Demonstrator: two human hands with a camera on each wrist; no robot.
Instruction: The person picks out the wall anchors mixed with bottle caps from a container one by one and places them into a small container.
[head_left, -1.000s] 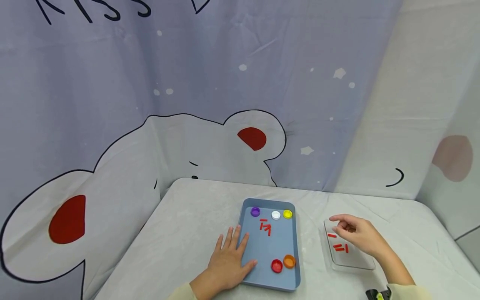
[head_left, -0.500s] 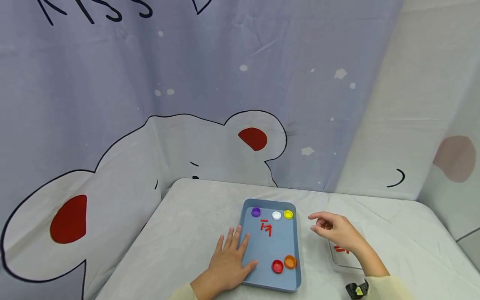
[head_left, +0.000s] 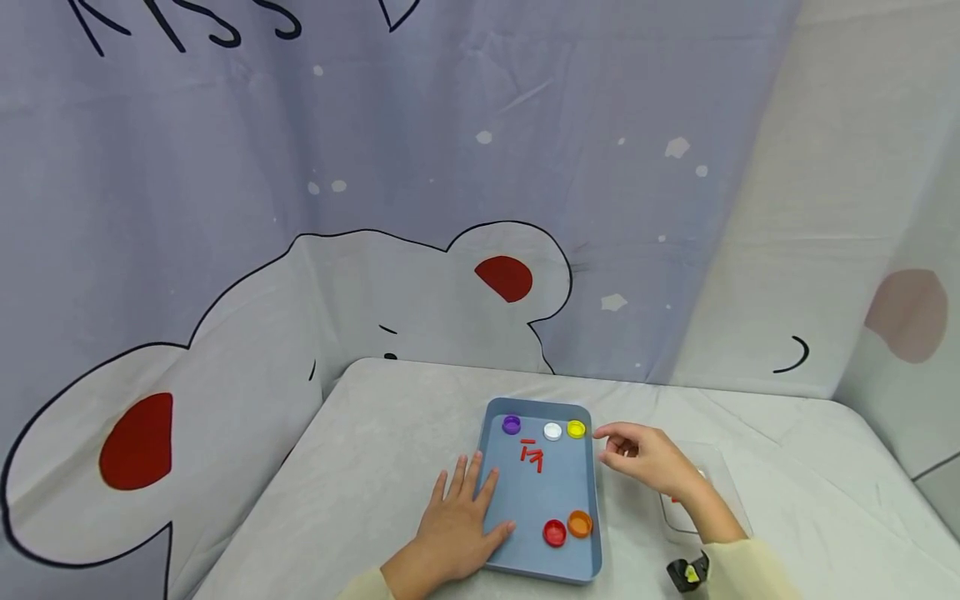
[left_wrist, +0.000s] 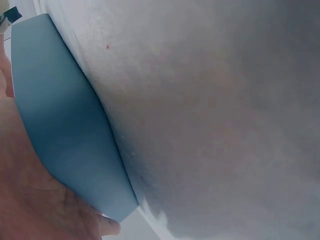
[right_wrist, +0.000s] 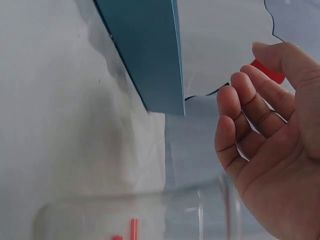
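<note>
Coming in low, the right hand (head_left: pixel 648 458), loosely curled around nothing I can see, could clip the rim of the blue tray (head_left: pixel 525 504) or knock the yellow cup (head_left: pixel 576 429), perhaps scattering the red sticks (head_left: pixel 539 465). The tray lies between both hands: the left hand (head_left: pixel 453 533), flat and spread, touches its edge; the right is just beside it.

the head view is bright, evenly lit and fairly crisp. the 2 wrist views look dimmer; in the right one the clear plastic box (right_wrist: pixel 150 194) is blurred, and soft shadow greys the surface (right_wrist: pixel 100 150) below the blue tray (right_wrist: pixel 145 55).
</note>
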